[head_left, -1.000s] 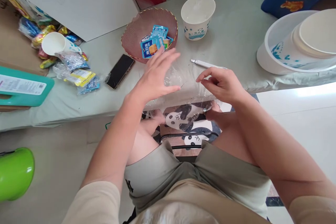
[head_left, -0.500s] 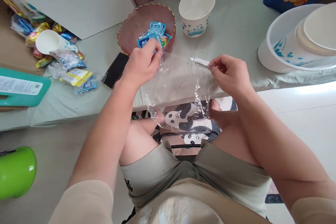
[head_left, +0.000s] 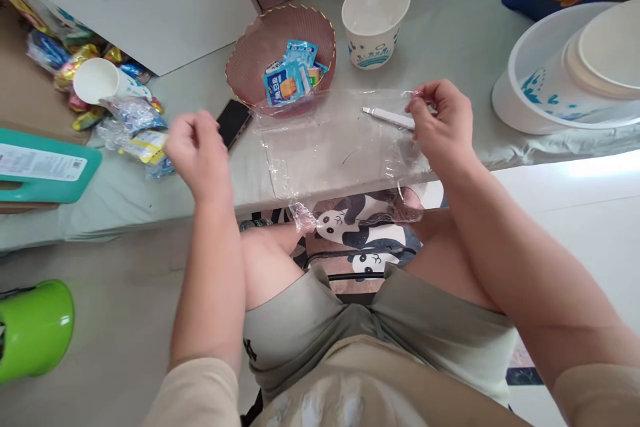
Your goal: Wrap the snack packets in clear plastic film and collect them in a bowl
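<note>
A clear plastic bag (head_left: 330, 153) hangs over the table edge, wide and partly crumpled. My right hand (head_left: 443, 120) pinches its upper right corner. Seen through or beside the film, a white-handled utility knife (head_left: 387, 117) lies near those fingers; I cannot tell whether they touch it. My left hand (head_left: 197, 153) is apart from the bag, over the table's left part, its fingers curled closed and slightly blurred. Whatever they may hold is hidden. Behind the bag, a pinkish ribbed bowl with a gold rim (head_left: 245, 57) holds several blue snack packets (head_left: 290, 80).
A paper cup (head_left: 373, 47) stands right of the bowl. Nested cups (head_left: 575, 90) sit in a white tub (head_left: 510, 90) at right. Behind my left hand lies a black phone (head_left: 235, 121). Wrapped snacks (head_left: 133, 113) and a tipped cup (head_left: 95, 80) are at left. A green bin (head_left: 40, 327) is on the floor.
My left hand has let go of the bag's left side and moved left, away from the bowl. My right hand has risen slightly, still pinching the bag, whose left side now sags.
</note>
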The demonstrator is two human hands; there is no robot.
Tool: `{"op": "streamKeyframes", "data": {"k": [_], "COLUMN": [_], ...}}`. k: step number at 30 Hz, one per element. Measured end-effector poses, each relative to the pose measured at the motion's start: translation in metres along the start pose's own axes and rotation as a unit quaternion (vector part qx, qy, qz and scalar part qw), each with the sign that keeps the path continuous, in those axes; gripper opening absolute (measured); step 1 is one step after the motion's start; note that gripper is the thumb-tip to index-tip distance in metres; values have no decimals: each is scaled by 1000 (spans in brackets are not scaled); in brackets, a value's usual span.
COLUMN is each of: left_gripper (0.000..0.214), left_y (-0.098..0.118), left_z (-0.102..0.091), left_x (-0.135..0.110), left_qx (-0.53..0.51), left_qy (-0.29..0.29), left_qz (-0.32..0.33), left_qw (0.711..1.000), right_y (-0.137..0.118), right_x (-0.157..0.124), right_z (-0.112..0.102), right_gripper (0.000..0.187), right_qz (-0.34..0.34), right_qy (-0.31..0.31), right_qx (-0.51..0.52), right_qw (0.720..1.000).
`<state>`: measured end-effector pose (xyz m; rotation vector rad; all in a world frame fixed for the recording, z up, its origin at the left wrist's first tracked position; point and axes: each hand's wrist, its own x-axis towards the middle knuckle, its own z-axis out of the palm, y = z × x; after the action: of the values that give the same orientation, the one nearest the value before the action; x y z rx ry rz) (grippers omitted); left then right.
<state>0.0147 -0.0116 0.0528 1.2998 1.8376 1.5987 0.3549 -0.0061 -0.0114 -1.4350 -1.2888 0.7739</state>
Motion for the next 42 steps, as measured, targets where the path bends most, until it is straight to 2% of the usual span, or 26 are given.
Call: {"op": "streamKeyframes", "data": {"k": [2, 5, 7, 9, 12, 17, 23, 26, 30, 33, 35, 39, 42], "left_gripper": [19, 52, 63, 62, 50, 42, 33, 30, 27, 25, 24, 27, 29], "left_y": [-20, -45, -53, -53, -46, -47, -55, -54, -50, -48, -48, -52, -55], "left_z": [-1, 11, 23, 33, 36, 20, 5, 5, 9, 10, 11, 13, 17], "left_x": [-34, -72, -81, -77, -63, -37, -34, -38, -40, -40, -40, -40, -42], "left_qx": [-7, -17, -19, -26, -52, -81, -75, -86, -106, -122, -133, -150, -162], "left_qy": [-55, -134, -144, -151, -154, -112, -72, -66, -57, -47, -41, -34, -18], "left_qz": [-15, -83, -119, -133, -120, -75, -105, -122, -150, -166, -168, -144, -146], "left_qw": [998, 987, 982, 979, 979, 988, 989, 987, 981, 977, 976, 978, 976], "right_y": [-1, -3, -6, -10, -16, -16, -19, -26, -24, -17, -14, -10, -9], "right_x": [1, -1, -4, -7, -9, 1, 6, -8, -30, -36, -33, -20, -15], "right_z": [3, 8, 11, 13, 14, 12, 3, 6, 14, 18, 18, 13, 11], "right_gripper": [26, 31, 35, 37, 32, 26, 19, 20, 50, 54, 46, 37, 33], "right_qz": [-3, -9, -9, 2, 30, 65, 76, 100, 86, 78, 81, 89, 153], "right_qy": [-16, -62, -80, -87, -80, -35, 54, 0, -131, -157, -121, -24, 17], "right_qx": [30, 94, 120, 107, 27, -78, -94, -94, -86, -5, 29, 29, 59], "right_qw": [999, 994, 990, 990, 996, 994, 991, 990, 984, 984, 989, 995, 986]}}
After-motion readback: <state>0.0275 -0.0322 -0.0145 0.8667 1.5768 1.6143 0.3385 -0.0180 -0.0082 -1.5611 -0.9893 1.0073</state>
